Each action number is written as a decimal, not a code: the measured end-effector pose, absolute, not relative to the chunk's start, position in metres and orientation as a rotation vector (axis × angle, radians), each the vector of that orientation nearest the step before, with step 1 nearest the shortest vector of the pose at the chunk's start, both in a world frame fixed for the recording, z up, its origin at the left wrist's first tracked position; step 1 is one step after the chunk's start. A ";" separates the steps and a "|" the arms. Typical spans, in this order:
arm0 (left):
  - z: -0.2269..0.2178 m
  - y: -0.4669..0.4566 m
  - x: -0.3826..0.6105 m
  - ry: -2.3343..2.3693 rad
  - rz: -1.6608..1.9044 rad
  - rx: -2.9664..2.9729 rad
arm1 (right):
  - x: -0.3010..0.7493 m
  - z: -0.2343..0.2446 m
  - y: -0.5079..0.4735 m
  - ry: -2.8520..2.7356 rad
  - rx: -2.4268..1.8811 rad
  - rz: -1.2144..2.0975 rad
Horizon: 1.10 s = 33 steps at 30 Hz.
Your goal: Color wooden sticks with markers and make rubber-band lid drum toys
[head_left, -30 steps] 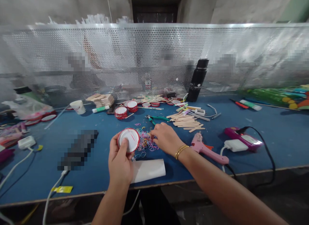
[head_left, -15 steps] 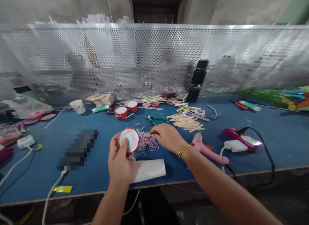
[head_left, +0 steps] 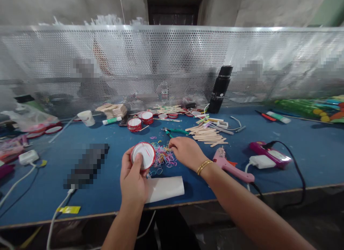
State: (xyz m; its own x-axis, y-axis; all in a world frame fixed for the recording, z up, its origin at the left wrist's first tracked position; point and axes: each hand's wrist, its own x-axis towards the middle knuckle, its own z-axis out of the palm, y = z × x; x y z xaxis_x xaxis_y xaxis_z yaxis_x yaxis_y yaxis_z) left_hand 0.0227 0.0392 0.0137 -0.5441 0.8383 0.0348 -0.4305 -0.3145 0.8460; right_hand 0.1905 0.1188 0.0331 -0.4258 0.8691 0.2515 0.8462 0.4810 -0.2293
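My left hand is closed on a round white disc with a red rim, the thumb pressed on its white face. Thin red lines cross that face. Just right of the disc lies a loose heap of coloured rubber bands on the blue table. Over the right edge of this heap, my right hand has its fingers curled and pinched together; the fingertips are partly hidden, so what they hold cannot be made out. A rolled white sheet lies below the heap, its left end behind my left hand.
Teal-handled pliers, wooden sticks and a pink glue gun lie around my right hand. Farther back stand red-rimmed discs, a paper cup and a black bottle. A perforated metal screen closes off the far side.
My right hand has shifted very slightly over the rubber bands. The left hand and the disc keep their place.
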 end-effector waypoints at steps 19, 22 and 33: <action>0.012 0.041 0.022 1.025 1.927 0.651 | 0.184 0.022 0.129 -2.405 -1.502 -0.074; 0.011 0.042 0.021 1.009 1.945 0.661 | 0.184 0.021 0.129 -2.393 -1.509 -0.064; 0.013 0.040 0.023 1.007 1.939 0.740 | 0.186 0.017 0.130 -2.413 -1.524 -0.008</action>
State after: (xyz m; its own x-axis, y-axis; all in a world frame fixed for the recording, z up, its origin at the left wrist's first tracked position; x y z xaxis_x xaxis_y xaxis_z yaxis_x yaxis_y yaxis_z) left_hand 0.0228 0.0399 0.0135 -0.4996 0.8569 0.1274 -0.3886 -0.3531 0.8510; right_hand 0.1858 0.1303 0.0168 -0.4006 0.8836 0.2424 0.8851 0.4416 -0.1468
